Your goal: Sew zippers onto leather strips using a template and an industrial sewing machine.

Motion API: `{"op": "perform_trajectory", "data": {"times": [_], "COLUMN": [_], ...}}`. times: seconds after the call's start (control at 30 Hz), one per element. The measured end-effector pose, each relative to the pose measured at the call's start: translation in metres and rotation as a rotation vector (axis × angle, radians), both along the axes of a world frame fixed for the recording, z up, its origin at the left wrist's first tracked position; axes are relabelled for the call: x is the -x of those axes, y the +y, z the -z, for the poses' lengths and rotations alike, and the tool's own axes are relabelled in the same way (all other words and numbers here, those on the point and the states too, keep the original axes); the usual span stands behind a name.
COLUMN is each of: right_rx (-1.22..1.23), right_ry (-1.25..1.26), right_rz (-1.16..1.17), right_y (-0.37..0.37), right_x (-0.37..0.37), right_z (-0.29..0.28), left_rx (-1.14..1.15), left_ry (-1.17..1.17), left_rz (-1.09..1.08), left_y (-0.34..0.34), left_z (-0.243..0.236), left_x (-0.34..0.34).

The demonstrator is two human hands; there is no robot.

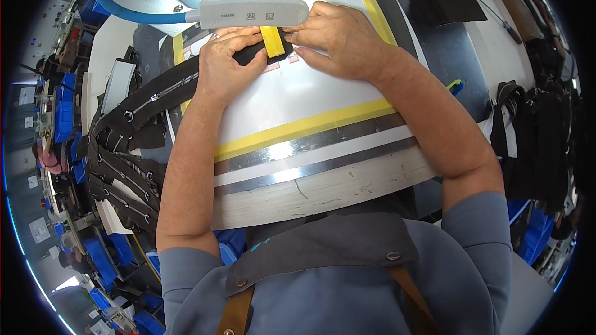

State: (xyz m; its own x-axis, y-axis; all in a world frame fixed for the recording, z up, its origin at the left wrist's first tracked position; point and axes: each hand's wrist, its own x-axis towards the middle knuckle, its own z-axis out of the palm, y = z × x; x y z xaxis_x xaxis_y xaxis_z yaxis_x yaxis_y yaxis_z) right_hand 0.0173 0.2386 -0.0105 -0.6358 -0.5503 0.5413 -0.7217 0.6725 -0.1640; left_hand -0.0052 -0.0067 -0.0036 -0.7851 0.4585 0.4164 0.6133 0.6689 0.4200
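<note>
A black zipper strip (167, 90) with metal teeth and silver pulls runs from the left onto a white board (310, 96) edged with yellow tape. My left hand (228, 62) grips the strip, its thumb beside a short yellow piece (273, 42) lying across the dark fabric. At the strip's right end, my right hand (338, 38) has its fingertips closed on the fabric edge. A white lamp-like head (254, 11) on a blue cable (133, 14) hangs over both hands and hides some of the fingers.
More black zipper strips (121, 180) hang in a pile at the left. A stack of black fabric pieces (447, 6) and a thin tool (510, 30) lie at the far right. Dark fabric pieces (534, 136) hang at the right edge. A yellow-green tool (455, 85) lies by my right forearm.
</note>
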Motion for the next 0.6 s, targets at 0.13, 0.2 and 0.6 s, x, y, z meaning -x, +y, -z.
{"op": "perform_trajectory", "data": {"times": [0.13, 0.2, 0.6], "right_rx": [0.035, 0.001, 0.054], "right_ry": [-0.001, -0.015, -0.011], "right_rz": [-0.032, -0.011, -0.031], "right_y": [-0.0001, 0.0003, 0.0011], "right_x": [0.0003, 0.0002, -0.0006], "right_z": [-0.0018, -0.0028, -0.0012], "left_rx": [0.001, -0.01, -0.095], "left_ry": [-0.01, -0.015, 0.076], "left_rz": [0.001, 0.001, -0.009], "left_y": [-0.0018, -0.0013, 0.0002], "left_z": [-0.0002, -0.0006, 0.0002], "left_x": [0.001, 0.0004, -0.0006]}}
